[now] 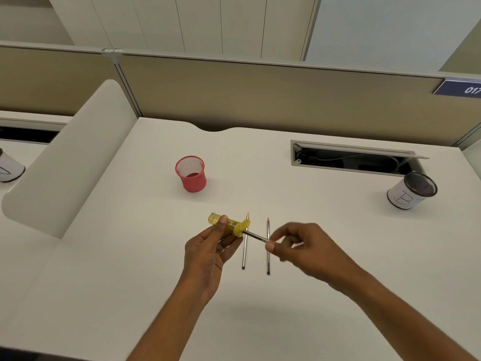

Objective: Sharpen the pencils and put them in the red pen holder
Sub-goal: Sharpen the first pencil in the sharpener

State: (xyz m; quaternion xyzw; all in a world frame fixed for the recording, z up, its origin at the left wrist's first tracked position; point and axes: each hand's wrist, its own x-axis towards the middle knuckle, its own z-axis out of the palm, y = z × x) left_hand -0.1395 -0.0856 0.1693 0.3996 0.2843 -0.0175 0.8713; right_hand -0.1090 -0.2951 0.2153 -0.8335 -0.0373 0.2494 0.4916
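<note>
Translucent yellow plastic cylinder sharpener held above the middle of the white desk, left hand wrapped around its body, thumb on top. Thin dark pencil pushed tip-first into the sharpener's right end, sloping down and right to the right hand, whose thumb and fingers pinch its rear part. Right hand is blurred, so exact finger placement is unclear.

Two more slim grey pencils lie flat on the desk under the hands, roughly parallel, points facing the far edge: left pencil partly hidden behind the sharpener, right pencil just beside it, crossed by the held pencil. Both look sharpened.

Red wire-mesh pen holder stands upright, toward the far edge, left of centre, well apart from the hands; nothing sticks out of it.

White paper-wrapped mesh cup marked "B" near the right edge, tilted. Open cable trough at the far right of the desk. Beige divider panel along the far edge, rounded white side screen at the left edge.
</note>
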